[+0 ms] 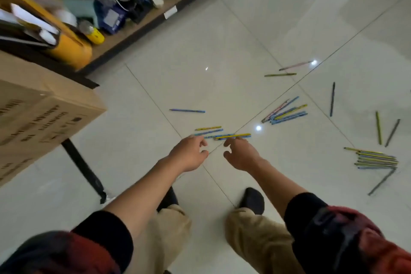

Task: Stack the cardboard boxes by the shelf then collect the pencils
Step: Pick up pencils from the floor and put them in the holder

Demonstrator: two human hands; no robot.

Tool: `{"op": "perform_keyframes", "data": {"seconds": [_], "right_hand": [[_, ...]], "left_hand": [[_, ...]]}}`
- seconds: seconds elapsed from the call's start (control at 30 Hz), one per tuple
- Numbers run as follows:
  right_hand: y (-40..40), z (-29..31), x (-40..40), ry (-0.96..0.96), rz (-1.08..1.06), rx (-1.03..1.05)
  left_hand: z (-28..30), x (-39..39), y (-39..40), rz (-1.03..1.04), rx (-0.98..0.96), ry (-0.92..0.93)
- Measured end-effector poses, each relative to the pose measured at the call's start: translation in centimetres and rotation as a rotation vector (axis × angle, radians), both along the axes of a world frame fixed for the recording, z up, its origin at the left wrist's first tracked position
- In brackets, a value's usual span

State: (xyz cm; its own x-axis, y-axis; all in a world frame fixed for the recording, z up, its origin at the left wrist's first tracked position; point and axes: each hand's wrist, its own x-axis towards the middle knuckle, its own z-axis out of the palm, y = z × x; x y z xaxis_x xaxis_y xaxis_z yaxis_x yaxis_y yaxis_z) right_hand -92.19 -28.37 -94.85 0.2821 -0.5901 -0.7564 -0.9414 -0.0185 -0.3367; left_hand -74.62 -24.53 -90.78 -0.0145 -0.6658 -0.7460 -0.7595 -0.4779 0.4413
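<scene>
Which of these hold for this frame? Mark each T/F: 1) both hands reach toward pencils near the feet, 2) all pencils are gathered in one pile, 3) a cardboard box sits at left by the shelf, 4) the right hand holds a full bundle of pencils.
1. True: the left hand and right hand reach down at the nearest pencils.
2. False: pencils lie scattered on the floor, with other groups at centre right and far right.
3. True: the cardboard box stands beside the shelf.
4. False: its fingers are loosely curled, holding no bundle.

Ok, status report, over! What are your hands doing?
Left hand, right hand both empty, fingers loose, reaching down. Nearest pencils on floor by fingertips. More scattered right. Nothing blocking.
</scene>
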Motion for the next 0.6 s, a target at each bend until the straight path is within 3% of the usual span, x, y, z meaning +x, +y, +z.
{"op": "perform_keyframes", "data": {"seconds": [0.2, 0.33, 0.47, 0.6], "right_hand": [[-2.6, -15.3, -2.2, 0.141, 0.427, -0.277], [-3.9, -23.1, -2.7, 0.101, 0.523, -0.481], [-4.1, -26.2, -4.0, 0.055, 0.610, -0.616], [-4.6, -25.9, -5.5, 0.123, 0.616, -0.598]], "left_hand": [[-17.0, 0.0, -2.8, -0.532, -0.158, -0.333], [-26.1, 0.1, -3.9, -0.762, -0.372, -0.505], [-30.3, 0.4, -4.3, -0.777, -0.481, -0.534], [-30.2, -0.4, -5.8, -0.862, -0.527, -0.568]]}}
